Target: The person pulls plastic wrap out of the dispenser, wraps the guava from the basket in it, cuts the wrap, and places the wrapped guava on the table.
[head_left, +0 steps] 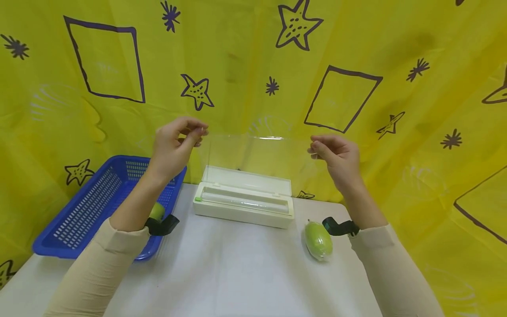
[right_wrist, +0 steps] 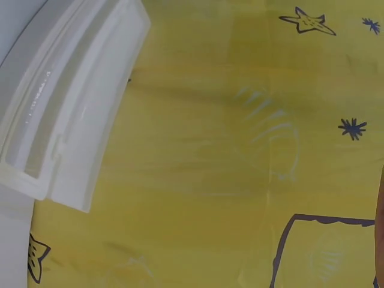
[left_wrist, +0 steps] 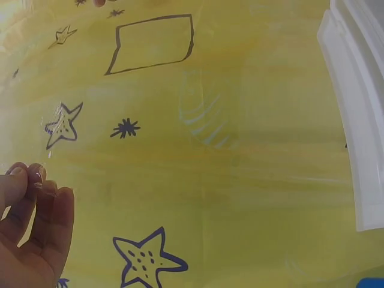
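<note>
A sheet of clear cling film [head_left: 271, 138] is stretched in the air between both hands, its upper edge catching the light. My left hand [head_left: 178, 138] pinches the film's left corner between thumb and fingers; the left wrist view shows this hand [left_wrist: 39, 222] with film at its fingertips. The right corner is pinched by my right hand [head_left: 336, 154], of which only a sliver shows in the right wrist view. Below the film stands a white cling film dispenser [head_left: 243, 215], its lid [head_left: 247, 180] raised and a film roll [head_left: 245, 201] inside.
On the white table [head_left: 237, 268], an oblong green fruit [head_left: 318, 241] with a shiny wrap lies right of the dispenser. A blue plastic basket [head_left: 55, 253] stands at the left, a green fruit [head_left: 157, 212] partly hidden in it. Behind hangs a yellow patterned curtain [head_left: 237, 44].
</note>
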{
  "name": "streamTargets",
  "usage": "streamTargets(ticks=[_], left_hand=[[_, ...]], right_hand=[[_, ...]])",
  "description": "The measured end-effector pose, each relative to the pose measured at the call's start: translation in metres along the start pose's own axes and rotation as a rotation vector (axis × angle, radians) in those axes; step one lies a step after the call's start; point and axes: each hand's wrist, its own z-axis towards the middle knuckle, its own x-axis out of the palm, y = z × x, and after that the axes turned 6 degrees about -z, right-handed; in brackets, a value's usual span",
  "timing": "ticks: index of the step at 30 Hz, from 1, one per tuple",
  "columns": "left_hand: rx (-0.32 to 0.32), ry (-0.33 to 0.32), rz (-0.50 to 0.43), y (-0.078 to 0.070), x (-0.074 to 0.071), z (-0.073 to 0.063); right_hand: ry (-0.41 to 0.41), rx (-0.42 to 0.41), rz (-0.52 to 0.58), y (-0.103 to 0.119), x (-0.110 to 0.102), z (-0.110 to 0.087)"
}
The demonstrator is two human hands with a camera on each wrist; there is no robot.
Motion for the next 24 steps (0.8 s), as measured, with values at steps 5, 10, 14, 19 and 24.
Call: streamTargets(ticks=[5, 10, 14, 19, 24], left_hand=[[0.03, 0.028, -0.009, -0.008, -0.006, -0.023], [0.1, 0.049, -0.049, -0.021, -0.008, -0.063], [0.111, 0.087, -0.15, -0.03, -0.007, -0.103], [0.048, 0.168, -0.359, -0.036, -0.001, -0.153], [-0.111, 0.29, -0.482, -0.035, 0.011, -0.191]], right_hand=[[0.06, -0.025, 0.008, 0.005, -0.004, -0.019], [0.14, -0.055, 0.033, 0.009, -0.012, -0.049], [0.255, -0.144, 0.097, 0.007, -0.019, -0.075], [0.393, -0.241, 0.179, 0.001, -0.026, -0.104], [0.411, -0.23, 0.184, -0.005, -0.033, -0.13]])
